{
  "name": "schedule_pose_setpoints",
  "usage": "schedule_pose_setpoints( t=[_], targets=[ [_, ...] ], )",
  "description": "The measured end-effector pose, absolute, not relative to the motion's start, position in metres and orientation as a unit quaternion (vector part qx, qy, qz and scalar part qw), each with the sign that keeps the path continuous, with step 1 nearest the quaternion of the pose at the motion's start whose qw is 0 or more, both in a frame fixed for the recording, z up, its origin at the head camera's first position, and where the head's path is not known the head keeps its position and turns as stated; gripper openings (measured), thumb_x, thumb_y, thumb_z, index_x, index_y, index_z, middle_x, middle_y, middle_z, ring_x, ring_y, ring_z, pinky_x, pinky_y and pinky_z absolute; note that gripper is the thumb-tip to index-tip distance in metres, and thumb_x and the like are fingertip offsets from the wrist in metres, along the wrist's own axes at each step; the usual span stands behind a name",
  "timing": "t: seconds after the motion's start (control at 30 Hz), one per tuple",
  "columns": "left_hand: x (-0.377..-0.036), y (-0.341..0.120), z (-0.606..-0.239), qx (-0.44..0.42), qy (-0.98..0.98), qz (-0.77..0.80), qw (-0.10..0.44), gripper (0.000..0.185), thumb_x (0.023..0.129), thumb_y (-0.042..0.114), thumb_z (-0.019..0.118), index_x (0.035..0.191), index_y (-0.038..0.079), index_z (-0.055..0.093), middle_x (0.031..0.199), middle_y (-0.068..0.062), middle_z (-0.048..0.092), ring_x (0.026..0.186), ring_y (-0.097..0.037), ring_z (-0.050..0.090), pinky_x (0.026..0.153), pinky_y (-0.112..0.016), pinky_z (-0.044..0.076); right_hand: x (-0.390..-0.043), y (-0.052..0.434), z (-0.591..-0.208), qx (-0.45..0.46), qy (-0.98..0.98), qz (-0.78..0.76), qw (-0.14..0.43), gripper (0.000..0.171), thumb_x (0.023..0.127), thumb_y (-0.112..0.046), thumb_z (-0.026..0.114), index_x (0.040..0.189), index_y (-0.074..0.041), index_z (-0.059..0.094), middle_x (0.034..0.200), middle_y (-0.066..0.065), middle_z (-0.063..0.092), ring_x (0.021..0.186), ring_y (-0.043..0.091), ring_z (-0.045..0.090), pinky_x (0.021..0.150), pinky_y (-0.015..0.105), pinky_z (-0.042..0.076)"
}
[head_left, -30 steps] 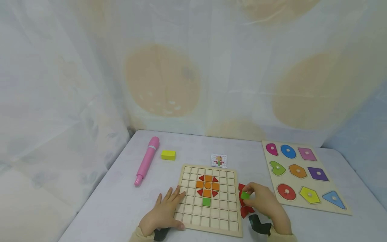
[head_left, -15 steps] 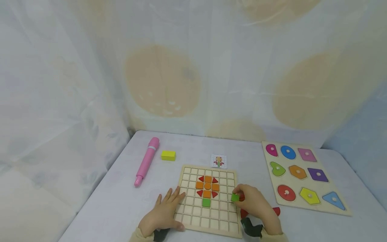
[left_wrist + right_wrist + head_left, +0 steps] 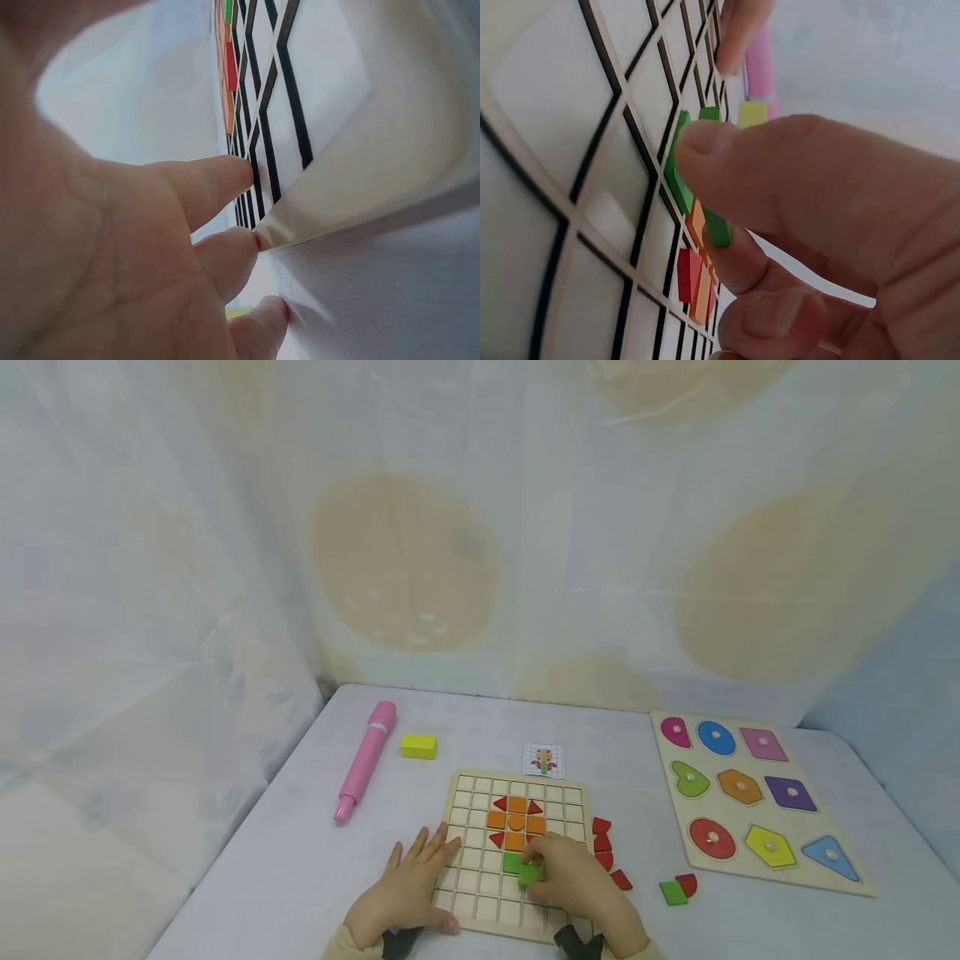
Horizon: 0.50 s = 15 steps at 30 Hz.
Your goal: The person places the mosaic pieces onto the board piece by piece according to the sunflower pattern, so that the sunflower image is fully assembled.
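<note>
A wooden grid board (image 3: 487, 906) lies in front of me, with a flower-like pattern of orange and red pieces around an orange disc (image 3: 517, 822). Below them a green square tile (image 3: 512, 862) sits in a cell. Another green tile (image 3: 718, 227) is pinched between thumb and fingers of my right hand (image 3: 577, 881), close over the grid, just below and right of the seated one. My left hand (image 3: 405, 885) rests spread over the board's left edge; the left wrist view shows its fingertips (image 3: 236, 176) along the rim. My right hand covers part of the lower right cells.
Several red pieces (image 3: 603, 842) line the board's right side. Farther right lie a green piece (image 3: 673, 893) and a red one (image 3: 686, 884). A shape puzzle (image 3: 780, 860), pattern card (image 3: 543, 761), yellow block (image 3: 418, 747) and pink pen-shaped toy (image 3: 365, 764) stand around.
My right hand has carried the green tile left from the red pieces beside the board to above the grid near the seated green tile. The left hand has stayed in place.
</note>
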<state>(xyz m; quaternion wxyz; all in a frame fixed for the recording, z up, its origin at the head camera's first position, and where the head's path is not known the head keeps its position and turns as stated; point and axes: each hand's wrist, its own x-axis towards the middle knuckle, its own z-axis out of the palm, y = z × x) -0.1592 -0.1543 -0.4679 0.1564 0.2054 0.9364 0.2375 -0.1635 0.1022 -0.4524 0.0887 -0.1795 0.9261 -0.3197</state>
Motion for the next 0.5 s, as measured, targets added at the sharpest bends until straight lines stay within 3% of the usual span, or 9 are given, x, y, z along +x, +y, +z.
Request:
schedule_pose_setpoints(
  t=[0.23,0.5],
  targets=[
    [-0.159,-0.154,-0.469,0.204,0.937,0.233,0.159,0.108,0.062,0.044,0.086,0.150,0.010,0.033,0.162,-0.018,0.016,0.147,-0.049,0.012,0.106,-0.079,0.006,-0.161,0.091,-0.457,-0.194,0.924,-0.318,0.089,0.021,0.071,-0.007,0.079,0.090,-0.013,0.072,0.078,-0.009,0.062,0.068,0.006,0.048,0.060,0.020,0.044],
    [-0.160,-0.154,-0.470,0.203,0.938,0.233,0.156,0.108,0.062,0.045,0.086,0.150,0.011,0.033,0.162,-0.018,0.016,0.147,-0.048,0.012,0.106,-0.079,0.006,-0.158,0.081,-0.460,-0.198,0.929,-0.303,0.079,0.019,0.070,-0.005,0.080,0.074,-0.017,0.066,0.076,-0.011,0.055,0.068,0.005,0.046,0.062,0.020,0.044]
  ],
)
